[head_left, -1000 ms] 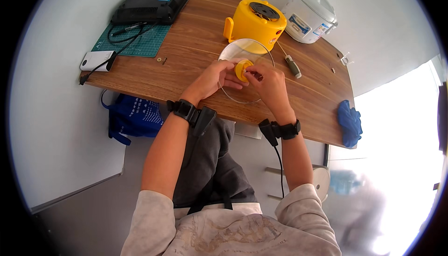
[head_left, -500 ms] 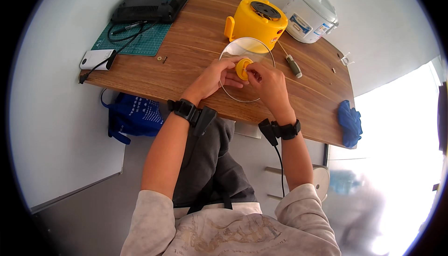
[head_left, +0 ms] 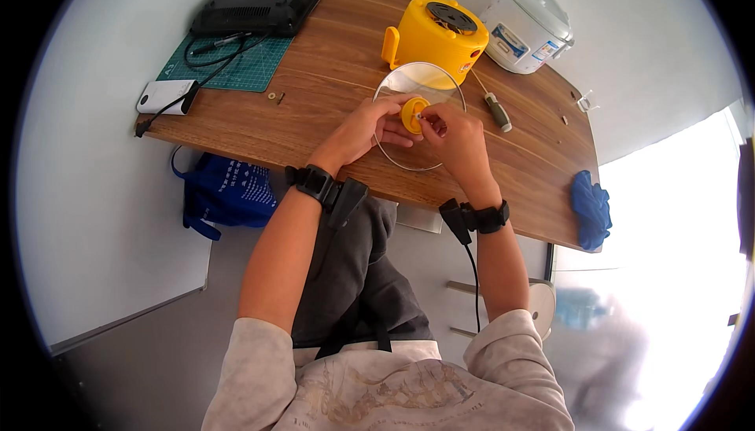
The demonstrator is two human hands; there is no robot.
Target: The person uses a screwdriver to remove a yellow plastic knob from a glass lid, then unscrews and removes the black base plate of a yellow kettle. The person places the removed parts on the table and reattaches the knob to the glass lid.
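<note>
A round glass lid (head_left: 423,77) with a thin metal rim is held tilted above the near edge of the table. Its yellow knob (head_left: 410,119) is gripped by my left hand (head_left: 363,130), thumb along the top and the other fingers behind, partly seen through the glass. With thumb and forefinger, my right hand (head_left: 460,141) pinches at the knob's middle. A tiny pale, shiny bit shows at those fingertips, too small to name. Beyond the lid stands a yellow pot-shaped appliance (head_left: 429,42), its dark round base facing up.
A screwdriver (head_left: 498,112) lies right of the lid. Behind are a white rice cooker (head_left: 523,30) and a black appliance (head_left: 259,6). On the left, a green cutting mat (head_left: 252,65), a cable and a white box-like device (head_left: 163,97); small parts (head_left: 273,96) nearby. A blue cloth (head_left: 590,209) hangs right.
My right fingertips have shifted slightly at the knob's middle, and more of the knob's face shows. My left hand keeps its hold; the whole view has moved a little.
</note>
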